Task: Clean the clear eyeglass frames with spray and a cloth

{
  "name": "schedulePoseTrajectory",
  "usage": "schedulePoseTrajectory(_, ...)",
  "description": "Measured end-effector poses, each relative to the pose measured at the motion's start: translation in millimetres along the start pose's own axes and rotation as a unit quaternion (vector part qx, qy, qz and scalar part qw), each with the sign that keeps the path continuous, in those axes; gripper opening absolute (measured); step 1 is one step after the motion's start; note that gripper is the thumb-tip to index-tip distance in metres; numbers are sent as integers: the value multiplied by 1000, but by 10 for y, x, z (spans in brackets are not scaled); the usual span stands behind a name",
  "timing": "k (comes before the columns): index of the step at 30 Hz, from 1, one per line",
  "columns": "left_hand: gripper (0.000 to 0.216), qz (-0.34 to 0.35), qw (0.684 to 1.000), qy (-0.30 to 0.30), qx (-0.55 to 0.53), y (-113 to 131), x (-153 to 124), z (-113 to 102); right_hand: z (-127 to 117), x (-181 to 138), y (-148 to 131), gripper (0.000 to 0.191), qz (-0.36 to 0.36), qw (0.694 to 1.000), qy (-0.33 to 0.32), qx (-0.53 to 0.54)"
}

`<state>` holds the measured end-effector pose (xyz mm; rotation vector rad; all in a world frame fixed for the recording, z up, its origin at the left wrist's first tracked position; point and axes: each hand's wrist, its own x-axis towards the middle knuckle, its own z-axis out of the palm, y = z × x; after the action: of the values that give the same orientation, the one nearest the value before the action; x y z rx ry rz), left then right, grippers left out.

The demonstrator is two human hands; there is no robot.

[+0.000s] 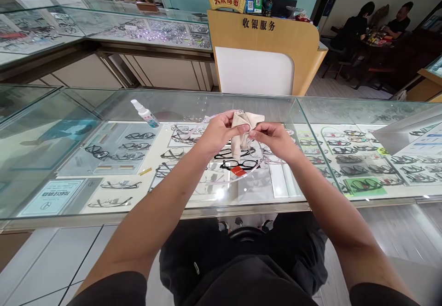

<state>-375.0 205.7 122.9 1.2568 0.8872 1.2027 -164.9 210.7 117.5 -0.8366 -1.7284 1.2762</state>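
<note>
Head view: left hand [221,130] and right hand [272,138] both pinch beige cloth [241,129] around pale-framed glasses [250,158], held above glass display counter [69,158]. Spray bottle [145,113] lies on counter, left of hands. Two seated people [376,25] in background.

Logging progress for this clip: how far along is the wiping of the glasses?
Midway, as far as one picture shows. Done: the spray bottle lies set aside on the glass counter. In hand: the left hand and right hand press a beige cloth around a clear-framed pair of glasses. Left: the glasses are not yet put down; how clean the lenses are cannot be told.
</note>
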Motion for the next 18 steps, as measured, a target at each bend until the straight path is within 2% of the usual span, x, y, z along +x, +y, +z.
schedulePoseTrajectory(6,63,74,993,82,32,-110,19,62,36,-16,-23,60,7,1000,6,23)
schedulePoseTrajectory(8,64,64,996,64,25,-109,30,27,3,-18,-51,57,12,999,14,34)
schedulePoseTrajectory(13,58,11,999,-34,8,-52,41,-100,-72,-11,-75,46,23,998,23,51)
schedulePoseTrajectory(15,54,22,999,-40,23,-43,31,-101,-46,-14,-65,47,22,998,13,63)
schedulePoseTrajectory(18,50,56,997,-17,51,-44,6,-46,36,-28,-41,51,23,997,9,78)
